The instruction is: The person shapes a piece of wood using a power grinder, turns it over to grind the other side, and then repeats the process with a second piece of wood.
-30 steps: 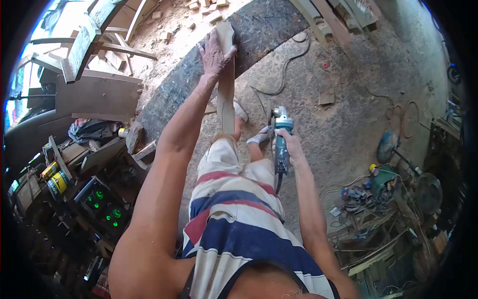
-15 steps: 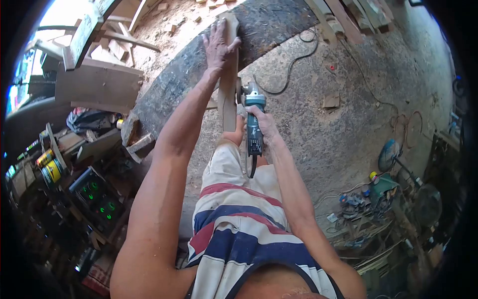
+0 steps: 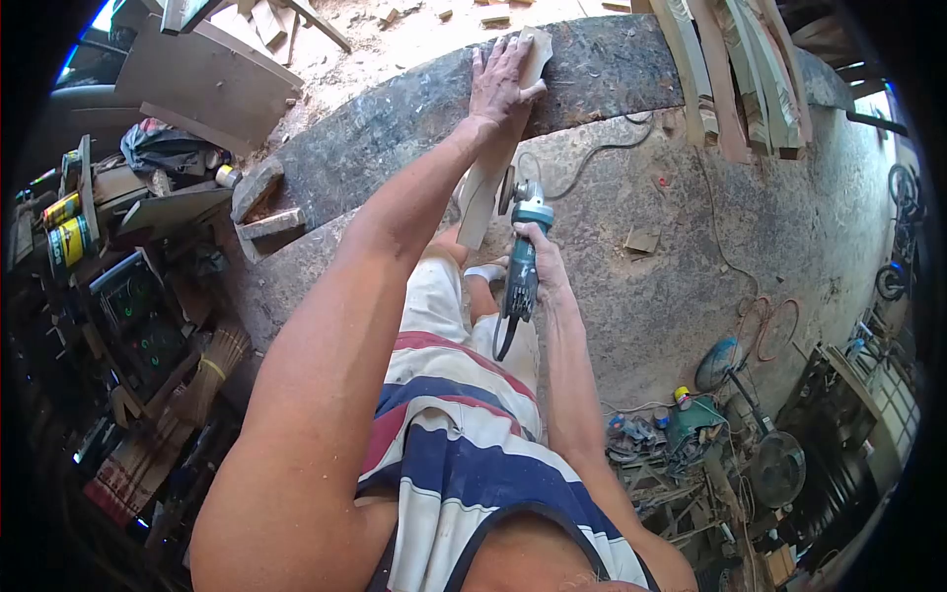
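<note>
Board (image 3: 483,195) stretches away from the person's bent knee (image 3: 450,245), its long axis pointing forward and leaning a little to the right, far end out over the dark workbench (image 3: 380,123). Whether the near end touches the knee, I can't tell from where I'm standing.

The left hand (image 3: 500,87) lies across the far part of it, 4 fingers stretched forward and slightly parted, thumb set wide over the right edge. That whole arm reaches long and nearly straight.

What counts most is the gap at the board's right edge: the grinder (image 3: 524,264) has its disc (image 3: 507,190) just beside the wood, maybe touching, I can't make out which. The right hand (image 3: 542,255) is nearer the body than the left, its fingers closed round the grinder's body, with the forearm reaching forward and leaning slightly inward. A black cord (image 3: 507,340) droops from the tool's tail.

Further out, rough planks (image 3: 732,74) lie over the bench to the right, 1 wooden block (image 3: 642,241) sits on the dusty floor (image 3: 631,316), and a fan (image 3: 777,470) stands among scraps.
</note>
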### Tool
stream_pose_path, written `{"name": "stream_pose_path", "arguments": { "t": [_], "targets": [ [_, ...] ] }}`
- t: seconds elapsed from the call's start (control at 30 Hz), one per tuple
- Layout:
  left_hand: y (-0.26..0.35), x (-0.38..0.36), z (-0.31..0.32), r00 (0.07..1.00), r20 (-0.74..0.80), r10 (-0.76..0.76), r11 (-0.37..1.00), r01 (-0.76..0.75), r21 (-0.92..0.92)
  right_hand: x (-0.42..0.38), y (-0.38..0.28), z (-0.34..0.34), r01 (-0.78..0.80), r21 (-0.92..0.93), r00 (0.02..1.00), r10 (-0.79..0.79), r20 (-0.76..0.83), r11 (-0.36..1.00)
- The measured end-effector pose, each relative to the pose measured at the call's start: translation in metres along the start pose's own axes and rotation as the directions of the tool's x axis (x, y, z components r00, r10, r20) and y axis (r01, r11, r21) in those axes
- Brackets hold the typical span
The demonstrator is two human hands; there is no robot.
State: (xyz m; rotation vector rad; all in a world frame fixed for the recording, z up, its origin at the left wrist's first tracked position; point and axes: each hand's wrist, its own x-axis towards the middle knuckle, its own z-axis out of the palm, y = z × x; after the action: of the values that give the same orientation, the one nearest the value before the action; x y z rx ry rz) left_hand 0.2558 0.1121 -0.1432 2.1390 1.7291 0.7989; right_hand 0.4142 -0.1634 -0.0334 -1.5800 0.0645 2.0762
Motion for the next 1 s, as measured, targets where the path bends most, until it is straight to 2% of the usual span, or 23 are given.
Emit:
{"name": "stream_pose_path", "arguments": {
  "t": [0.13, 0.23, 0.43, 0.53, 0.73, 0.83, 1.0],
  "targets": [
    [-0.001, -0.002, 0.003, 1.000, -0.013, 0.006, 1.000, -0.006, 0.011, 0.007, -0.001, 0.004, 0.013, 0.102, 1.000, -0.015, 0.027, 0.995],
    [-0.001, -0.001, 0.004, 1.000, -0.024, 0.009, 1.000, -0.008, 0.002, 0.001, 0.003, 0.008, 0.012, 0.023, 0.998, -0.011, -0.055, 1.000],
    [-0.004, 0.000, 0.003, 1.000, -0.016, 0.002, 1.000, -0.002, -0.021, 0.000, 0.013, -0.002, 0.011, -0.033, 1.000, -0.012, -0.018, 0.999],
    [0.001, 0.000, -0.002, 0.999, -0.035, 0.005, 0.998, -0.007, -0.056, -0.014, 0.003, 0.000, 0.012, -0.107, 0.999, -0.018, -0.050, 0.994],
    [-0.014, 0.001, 0.011, 0.998, -0.062, 0.024, 0.998, -0.027, -0.050, -0.016, 0.010, -0.015, -0.025, -0.135, 0.999, 0.028, 0.021, 0.991],
    [-0.015, 0.003, 0.010, 0.998, -0.060, 0.030, 0.999, -0.033, -0.039, -0.018, 0.016, -0.021, -0.029, -0.214, 0.999, 0.023, -0.030, 0.976],
    [-0.016, 0.007, 0.007, 0.998, -0.053, 0.037, 0.999, -0.039, -0.033, -0.016, 0.014, -0.023, -0.012, -0.211, 0.999, 0.002, -0.047, 0.977]
  ]
}}
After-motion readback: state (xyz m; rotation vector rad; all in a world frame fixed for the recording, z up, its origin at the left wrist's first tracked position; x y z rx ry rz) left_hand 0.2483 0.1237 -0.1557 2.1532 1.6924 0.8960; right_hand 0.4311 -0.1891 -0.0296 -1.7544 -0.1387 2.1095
